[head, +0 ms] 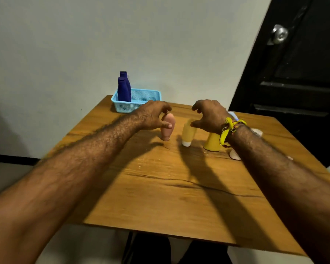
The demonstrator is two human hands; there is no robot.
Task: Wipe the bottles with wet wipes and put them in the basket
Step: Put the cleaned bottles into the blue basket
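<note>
Wooden table (pixel 179 197) is filling the lower middle of the frame, its near edge partly covered by both forearms. At its far left corner a blue mesh basket (pixel 141 101) is sitting against the wall, holding two dark blue bottles (pixel 124 88) upright, one half hiding the other. The left hand (pixel 152 115) is hovering over a pink bottle (pixel 168 126) at frame centre, fingers loosely curled and spread, thumb just in front of it; whether it is touching is hard to tell. The right hand (pixel 210 115), with a yellow thread band (pixel 227 130) at the wrist, is hanging spread and empty over a pale yellow bottle (pixel 188 134) standing cap-down. A yellow cone-shaped bottle (pixel 213 142) is standing partly behind that wrist. Pale shapes further right are too hidden to identify.
</note>
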